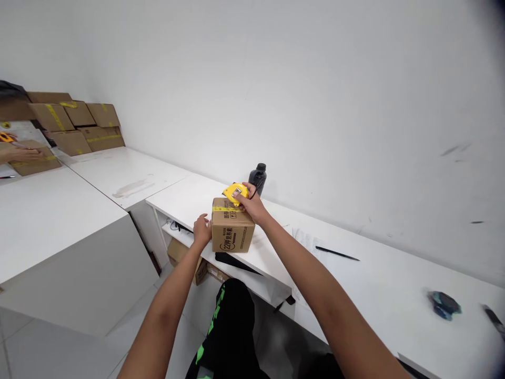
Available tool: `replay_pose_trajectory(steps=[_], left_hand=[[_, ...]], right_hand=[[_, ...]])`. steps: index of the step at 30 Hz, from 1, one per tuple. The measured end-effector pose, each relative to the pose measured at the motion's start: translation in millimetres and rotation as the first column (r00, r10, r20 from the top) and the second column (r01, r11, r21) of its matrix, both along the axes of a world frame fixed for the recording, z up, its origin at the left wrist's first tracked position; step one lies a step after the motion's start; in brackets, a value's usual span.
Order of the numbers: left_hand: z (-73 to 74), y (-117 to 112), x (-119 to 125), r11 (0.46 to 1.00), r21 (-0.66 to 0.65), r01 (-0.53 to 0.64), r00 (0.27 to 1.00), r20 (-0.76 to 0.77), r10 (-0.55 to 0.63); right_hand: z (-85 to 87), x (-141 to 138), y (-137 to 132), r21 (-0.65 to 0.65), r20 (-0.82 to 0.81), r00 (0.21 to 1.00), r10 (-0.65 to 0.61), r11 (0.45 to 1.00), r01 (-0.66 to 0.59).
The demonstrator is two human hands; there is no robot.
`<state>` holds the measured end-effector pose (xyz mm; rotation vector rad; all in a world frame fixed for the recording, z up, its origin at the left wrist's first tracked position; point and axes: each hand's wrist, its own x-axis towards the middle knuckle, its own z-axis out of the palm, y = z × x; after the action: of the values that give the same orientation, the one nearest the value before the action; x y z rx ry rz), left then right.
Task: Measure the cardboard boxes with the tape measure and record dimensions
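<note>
A small brown cardboard box (232,236) with black print and a strip of yellow tape along its top edge stands on the white desk (379,284). My left hand (202,230) rests against the box's left side, fingers curled on it. My right hand (250,202) grips a yellow tape dispenser (234,192) pressed onto the box's top far edge.
A black bottle (258,178) stands just behind the box by the wall. A black pen (337,253) and a dark blue-green object (444,305) lie further right on the desk. Taped cardboard boxes (74,126) are stacked at far left, where another person's hand (19,152) holds a yellow tool.
</note>
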<state>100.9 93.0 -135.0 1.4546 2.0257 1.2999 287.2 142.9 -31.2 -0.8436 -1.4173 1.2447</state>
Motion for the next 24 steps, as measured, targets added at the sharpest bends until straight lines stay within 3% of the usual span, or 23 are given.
replay_pose_trajectory(steps=[2,4,6,8,11,15,18,21,24], left_hand=[[9.1,-4,5,0.999,0.033,-0.004,0.994,0.11,0.0],[22.4,-13,13,0.991,0.106,0.077,0.956,0.275,-0.103],[36.1,-25,23,0.957,0.211,0.2,0.831,0.48,-0.28],[47.6,-36,33,0.941,0.239,0.241,0.72,0.607,-0.338],[58.2,-40,43,0.941,0.185,0.283,0.66,0.674,-0.331],[59.7,-32,42,0.902,0.199,0.382,0.601,0.688,-0.407],[54.7,-28,44,0.897,0.28,0.341,0.619,0.652,-0.439],[47.8,-27,51,0.896,0.388,0.216,0.74,0.533,-0.409],[41.8,-28,56,0.9,0.419,0.125,0.846,0.429,-0.317]], right_hand=[[-2.6,1,-4,0.049,0.098,0.995,-0.001,0.999,-0.004],[-1.0,5,-7,0.075,0.169,0.985,0.02,0.997,-0.033],[4.2,9,-6,0.086,0.223,0.969,0.104,0.988,-0.126],[11.3,11,-3,0.105,0.28,0.934,0.223,0.96,-0.261],[21.3,13,3,0.163,0.407,0.851,0.332,0.891,-0.425],[32.9,14,7,0.292,0.624,0.741,0.248,0.805,-0.516],[42.0,17,3,0.332,0.745,0.651,0.144,0.767,-0.549],[50.2,27,-5,0.343,0.815,0.577,0.054,0.758,-0.555],[55.5,49,-18,0.308,0.858,0.513,0.011,0.789,-0.532]])
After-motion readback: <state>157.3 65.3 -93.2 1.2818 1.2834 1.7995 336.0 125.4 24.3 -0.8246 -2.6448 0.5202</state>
